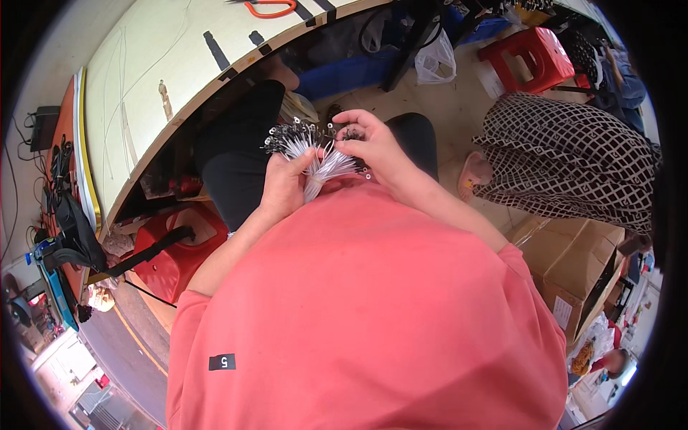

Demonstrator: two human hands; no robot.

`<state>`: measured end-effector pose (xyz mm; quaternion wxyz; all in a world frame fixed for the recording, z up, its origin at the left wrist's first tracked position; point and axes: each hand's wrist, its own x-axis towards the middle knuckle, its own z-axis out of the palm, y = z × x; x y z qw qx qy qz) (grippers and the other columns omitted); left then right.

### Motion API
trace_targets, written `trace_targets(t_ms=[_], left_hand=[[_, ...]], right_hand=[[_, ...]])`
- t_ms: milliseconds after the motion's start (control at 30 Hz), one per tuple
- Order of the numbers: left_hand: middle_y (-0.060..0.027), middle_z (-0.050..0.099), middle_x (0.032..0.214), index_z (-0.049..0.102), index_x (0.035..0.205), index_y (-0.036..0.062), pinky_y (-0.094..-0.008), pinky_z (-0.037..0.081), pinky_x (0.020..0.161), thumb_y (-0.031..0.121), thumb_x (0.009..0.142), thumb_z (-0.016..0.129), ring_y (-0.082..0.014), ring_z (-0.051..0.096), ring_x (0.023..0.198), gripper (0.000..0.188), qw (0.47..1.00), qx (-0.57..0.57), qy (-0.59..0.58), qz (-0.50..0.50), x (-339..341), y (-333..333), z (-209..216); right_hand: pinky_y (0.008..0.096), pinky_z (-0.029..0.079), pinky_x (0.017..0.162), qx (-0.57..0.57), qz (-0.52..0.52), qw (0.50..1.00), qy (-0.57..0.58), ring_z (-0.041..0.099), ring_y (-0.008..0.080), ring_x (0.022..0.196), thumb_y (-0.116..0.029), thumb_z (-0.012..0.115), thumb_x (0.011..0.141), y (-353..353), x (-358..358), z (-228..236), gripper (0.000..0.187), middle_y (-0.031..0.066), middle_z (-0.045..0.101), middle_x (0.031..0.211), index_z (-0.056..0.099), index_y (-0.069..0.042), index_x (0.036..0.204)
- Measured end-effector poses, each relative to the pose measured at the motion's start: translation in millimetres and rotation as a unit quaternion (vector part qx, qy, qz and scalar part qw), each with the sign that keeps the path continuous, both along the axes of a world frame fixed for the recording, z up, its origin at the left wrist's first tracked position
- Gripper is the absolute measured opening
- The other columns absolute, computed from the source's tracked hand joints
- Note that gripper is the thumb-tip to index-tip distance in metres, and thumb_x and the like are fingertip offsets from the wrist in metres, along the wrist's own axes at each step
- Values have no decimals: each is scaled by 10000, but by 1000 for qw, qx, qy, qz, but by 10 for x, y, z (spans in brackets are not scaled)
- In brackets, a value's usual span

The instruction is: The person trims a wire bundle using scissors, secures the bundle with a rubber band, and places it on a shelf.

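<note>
A fanned bundle of thin white wires point(331, 165) sits in front of my belly, its many ends black with small metal ring tips. My left hand point(285, 180) is closed round the gathered lower part, thumb across the wires. From the right, my right hand point(378, 149) reaches over the other side of the fan. Its thumb and fingers are curled round some of the black ends; exactly how many wires lie between them is hidden.
A pale table point(154, 64) with orange-handled scissors point(271, 8) curves along the upper left. Red stools point(530, 59) stand at the upper right and lower left. A person in a patterned black-and-white garment point(566, 161) is close on my right, above a cardboard box point(573, 261).
</note>
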<state>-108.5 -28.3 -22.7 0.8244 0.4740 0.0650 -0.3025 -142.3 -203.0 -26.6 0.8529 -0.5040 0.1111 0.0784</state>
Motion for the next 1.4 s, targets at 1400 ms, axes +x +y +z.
trace_targets(t_ms=[1400], left_hand=[[-82, 627, 862, 562, 968, -27, -287, 513, 695, 14, 849, 554, -150, 612, 763, 126, 1000, -1, 23, 5, 706, -85, 288]], right_hand=[[244, 506, 633, 6, 158, 981, 109, 633, 153, 722, -21, 651, 781, -129, 1025, 315, 90, 102, 639, 798, 591, 0, 844]])
